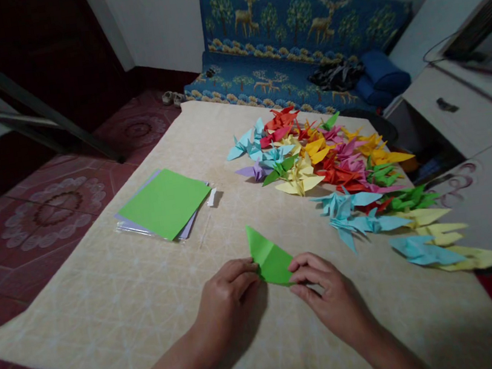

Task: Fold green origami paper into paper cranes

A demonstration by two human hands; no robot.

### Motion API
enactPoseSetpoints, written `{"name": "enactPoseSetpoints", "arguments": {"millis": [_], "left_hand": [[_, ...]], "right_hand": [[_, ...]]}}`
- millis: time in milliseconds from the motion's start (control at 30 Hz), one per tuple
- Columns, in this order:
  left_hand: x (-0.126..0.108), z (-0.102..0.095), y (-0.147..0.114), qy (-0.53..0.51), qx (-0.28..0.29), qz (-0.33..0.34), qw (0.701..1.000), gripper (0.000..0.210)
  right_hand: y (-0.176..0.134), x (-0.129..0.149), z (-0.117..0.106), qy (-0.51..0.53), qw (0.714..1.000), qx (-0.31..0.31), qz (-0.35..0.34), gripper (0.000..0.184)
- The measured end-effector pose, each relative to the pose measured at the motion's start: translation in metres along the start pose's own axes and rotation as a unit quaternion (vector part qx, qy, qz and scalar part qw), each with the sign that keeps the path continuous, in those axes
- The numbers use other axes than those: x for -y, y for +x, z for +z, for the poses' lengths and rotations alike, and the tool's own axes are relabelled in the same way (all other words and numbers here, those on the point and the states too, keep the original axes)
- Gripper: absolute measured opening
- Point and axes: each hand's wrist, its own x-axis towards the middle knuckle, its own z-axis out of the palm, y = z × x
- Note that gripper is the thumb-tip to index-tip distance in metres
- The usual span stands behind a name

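A folded green paper [269, 257] lies on the beige table [120, 300] near its front edge. My left hand [227, 297] pinches its left side. My right hand [328, 295] pinches its lower right corner. The paper's upper tip points away from me. Further left on the table rests a stack of square paper sheets [164, 204] with a green sheet on top.
A big pile of colourful folded paper cranes [341, 177] spreads over the table's right half. A blue patterned sofa [291, 50] stands behind the table. A white cabinet [460, 111] is at the right, red tiled floor [47, 206] at the left.
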Motion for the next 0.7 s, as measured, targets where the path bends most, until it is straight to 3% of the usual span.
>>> {"name": "enactPoseSetpoints", "arguments": {"millis": [200, 400, 700], "left_hand": [[-0.003, -0.002, 0.003, -0.004, 0.007, -0.011, 1.0, 0.014], [-0.004, -0.002, 0.003, 0.007, 0.004, -0.02, 1.0, 0.015], [-0.005, 0.001, 0.005, 0.018, -0.001, -0.024, 1.0, 0.012]], "right_hand": [[0.026, 0.011, 0.005, 0.035, 0.997, -0.072, 0.001, 0.01], [0.041, 0.009, 0.014, -0.092, 0.991, -0.079, 0.056, 0.008], [0.04, 0.013, 0.023, -0.217, 0.968, -0.115, 0.043, 0.01]]}}
